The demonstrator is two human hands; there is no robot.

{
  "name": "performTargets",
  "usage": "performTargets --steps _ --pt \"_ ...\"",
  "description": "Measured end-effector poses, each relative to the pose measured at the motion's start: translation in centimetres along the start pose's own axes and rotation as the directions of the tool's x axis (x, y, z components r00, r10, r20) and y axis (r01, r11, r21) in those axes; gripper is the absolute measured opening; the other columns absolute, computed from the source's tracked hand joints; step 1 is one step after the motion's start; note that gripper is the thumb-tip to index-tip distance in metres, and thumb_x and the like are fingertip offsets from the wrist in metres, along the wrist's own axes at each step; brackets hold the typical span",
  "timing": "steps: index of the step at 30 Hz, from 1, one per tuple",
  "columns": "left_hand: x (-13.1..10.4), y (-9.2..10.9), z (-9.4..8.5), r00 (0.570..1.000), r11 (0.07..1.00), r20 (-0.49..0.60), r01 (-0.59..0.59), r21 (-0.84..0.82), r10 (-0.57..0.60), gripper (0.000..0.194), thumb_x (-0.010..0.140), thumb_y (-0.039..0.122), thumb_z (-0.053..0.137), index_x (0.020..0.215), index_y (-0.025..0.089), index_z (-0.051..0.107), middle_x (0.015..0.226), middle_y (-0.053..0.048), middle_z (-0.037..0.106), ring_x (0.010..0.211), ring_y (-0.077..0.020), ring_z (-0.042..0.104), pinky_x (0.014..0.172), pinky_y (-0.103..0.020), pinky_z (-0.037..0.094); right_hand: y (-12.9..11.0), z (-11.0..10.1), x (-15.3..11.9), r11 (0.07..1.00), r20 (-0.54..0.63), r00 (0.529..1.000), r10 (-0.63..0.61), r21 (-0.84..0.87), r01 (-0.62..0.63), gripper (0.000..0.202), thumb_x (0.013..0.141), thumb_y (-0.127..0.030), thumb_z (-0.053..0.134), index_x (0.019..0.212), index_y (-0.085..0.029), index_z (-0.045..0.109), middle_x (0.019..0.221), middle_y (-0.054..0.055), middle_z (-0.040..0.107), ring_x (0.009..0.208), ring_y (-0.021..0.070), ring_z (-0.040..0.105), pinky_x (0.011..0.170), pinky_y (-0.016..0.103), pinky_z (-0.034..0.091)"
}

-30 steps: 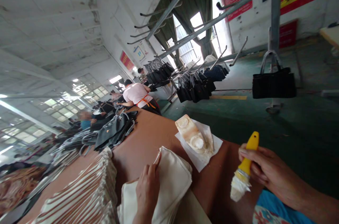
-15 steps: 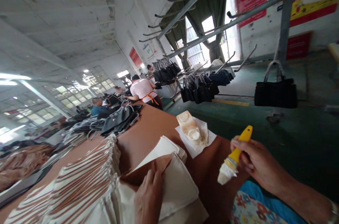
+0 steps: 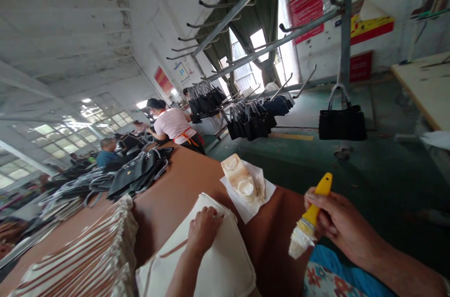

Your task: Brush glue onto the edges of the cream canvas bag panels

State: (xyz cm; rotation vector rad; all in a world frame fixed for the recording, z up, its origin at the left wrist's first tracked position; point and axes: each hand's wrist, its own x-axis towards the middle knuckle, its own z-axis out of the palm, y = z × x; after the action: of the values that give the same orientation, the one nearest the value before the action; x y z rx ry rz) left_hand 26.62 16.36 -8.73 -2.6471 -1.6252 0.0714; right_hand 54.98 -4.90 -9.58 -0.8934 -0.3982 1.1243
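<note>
The yellow-handled brush (image 3: 314, 215), with smooth handle and bristles thickly coated in white paste, is held in the right hand (image 3: 332, 219), at the near right. Its long axis is slanted; the bristles are pointed down and to the near left. The soft, cream fabric pieces (image 3: 225, 255), flat and round-cornered, are pressed by the left hand (image 3: 204, 231), whose fingers are bent and kept close together.
</note>
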Motion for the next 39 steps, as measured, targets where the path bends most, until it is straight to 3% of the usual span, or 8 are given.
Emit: performTargets --steps 6,9,14,18,25,30,34,39 --pt "0.2 -0.3 0.4 0.997 0.994 0.070 0.018 -0.107 -0.011 0.018 0.088 0.035 0.045 0.088 0.022 0.057 0.093 -0.008 0.067 0.090 -0.0244 0.060 0.075 -0.034 0.039 1.5 0.5 1.4 0.998 -0.009 1.000 -0.009 0.058 0.010 0.036 0.082 -0.049 0.069 0.078 -0.015 0.058 0.045 -0.008 0.032 0.039 0.0033 0.026 0.040 0.018 0.019" --pt "-0.6 -0.2 -0.4 0.994 0.979 0.103 -0.007 -0.204 0.029 0.025 0.090 0.034 0.040 0.081 0.021 0.059 0.088 -0.006 0.067 0.085 -0.0217 0.060 0.076 -0.032 0.040 2.1 1.1 1.6 0.997 -0.010 1.000 -0.004 0.079 0.005 0.039 0.080 -0.050 0.072 0.079 -0.015 0.055 0.045 -0.008 0.033 0.038 0.0031 0.026 0.039 0.018 0.018" --pt "-4.6 0.9 -3.2 0.983 0.928 0.164 -0.017 -0.373 0.084 0.042 0.093 0.048 0.035 0.081 0.020 0.063 0.083 -0.002 0.067 0.082 -0.0181 0.062 0.073 -0.026 0.044 2.6 2.9 2.0 0.998 0.093 0.996 -0.007 0.060 0.002 0.037 0.081 -0.047 0.071 0.081 -0.015 0.052 0.048 -0.008 0.039 0.039 0.0034 0.028 0.040 0.018 0.020" --pt "-8.6 1.9 -4.6 0.982 0.852 0.178 0.038 -0.523 0.066 0.042 0.090 0.054 0.041 0.087 0.019 0.065 0.080 -0.001 0.066 0.078 -0.0192 0.060 0.072 -0.027 0.044 2.3 5.3 1.6 0.995 0.160 0.985 -0.069 -0.057 0.079 0.038 0.084 -0.051 0.066 0.085 -0.015 0.053 0.048 -0.008 0.037 0.039 0.0047 0.030 0.040 0.020 0.020" --pt "-12.3 2.9 -5.7 0.994 0.789 0.108 0.050 -0.612 0.021 0.036 0.089 0.050 0.046 0.084 0.023 0.068 0.086 -0.002 0.066 0.090 -0.0218 0.059 0.082 -0.029 0.044 1.7 8.3 -1.0 0.889 0.324 0.929 -0.179 -0.351 0.294 0.035 0.088 -0.051 0.060 0.086 -0.016 0.054 0.056 -0.004 0.044 0.050 0.0083 0.038 0.048 0.022 0.029" --pt "-14.1 3.6 -6.0 0.997 0.764 0.041 -0.021 -0.645 0.062 0.039 0.087 0.053 0.047 0.085 0.023 0.071 0.088 -0.004 0.067 0.084 -0.0216 0.061 0.086 -0.031 0.046 3.0 9.5 -1.2 0.793 0.464 0.838 -0.287 -0.375 0.480 0.029 0.093 -0.044 0.053 0.085 -0.016 0.056 0.072 0.001 0.054 0.067 0.0133 0.050 0.064 0.025 0.042" --pt "-15.5 4.1 -6.1 0.999 0.758 -0.025 -0.031 -0.652 0.020 0.037 0.087 0.052 0.047 0.082 0.025 0.072 0.084 -0.002 0.067 0.081 -0.0212 0.063 0.090 -0.033 0.046 2.5 9.7 -0.7 0.679 0.491 0.783 -0.381 -0.426 0.598 0.028 0.093 -0.040 0.053 0.077 -0.016 0.055 0.070 0.002 0.056 0.068 0.0145 0.052 0.067 0.027 0.041" --pt "-15.9 3.9 -6.0 0.999 0.740 -0.024 -0.043 -0.671 0.037 0.042 0.086 0.057 0.046 0.083 0.025 0.072 0.084 -0.003 0.068 0.088 -0.0231 0.063 0.091 -0.032 0.046 1.2 9.5 -1.6 0.740 0.382 0.857 -0.345 -0.452 0.499 0.030 0.092 -0.042 0.053 0.076 -0.017 0.055 0.062 -0.001 0.047 0.059 0.0120 0.044 0.057 0.024 0.036"
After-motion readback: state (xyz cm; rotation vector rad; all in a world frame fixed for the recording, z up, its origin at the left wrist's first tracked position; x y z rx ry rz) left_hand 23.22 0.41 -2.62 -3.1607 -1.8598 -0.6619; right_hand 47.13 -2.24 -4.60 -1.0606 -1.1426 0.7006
